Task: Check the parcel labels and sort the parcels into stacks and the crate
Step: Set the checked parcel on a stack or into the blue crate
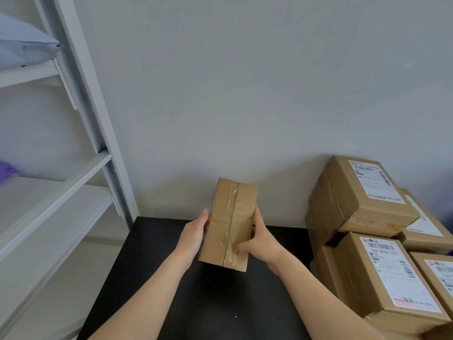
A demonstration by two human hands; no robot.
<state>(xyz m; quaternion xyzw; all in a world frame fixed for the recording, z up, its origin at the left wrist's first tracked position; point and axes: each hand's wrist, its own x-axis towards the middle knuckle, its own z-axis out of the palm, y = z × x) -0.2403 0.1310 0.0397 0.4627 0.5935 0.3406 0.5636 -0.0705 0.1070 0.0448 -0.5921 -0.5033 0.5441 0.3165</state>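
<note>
A brown cardboard parcel (230,224) is held above the black table (186,303), its taped seam face turned up toward me and no label showing on that face. My left hand (193,235) grips its left side. My right hand (263,238) grips the right side, with the thumb across the taped face near the lower end. At the right stand stacked cardboard parcels: the top one (362,195) carries a white label, and a lower one (382,276) shows a label with a barcode.
A white metal shelf unit (73,168) stands at the left, with a grey-blue mailer bag (22,45) on an upper shelf and something purple (7,169) at the left edge. A plain grey wall is behind the table.
</note>
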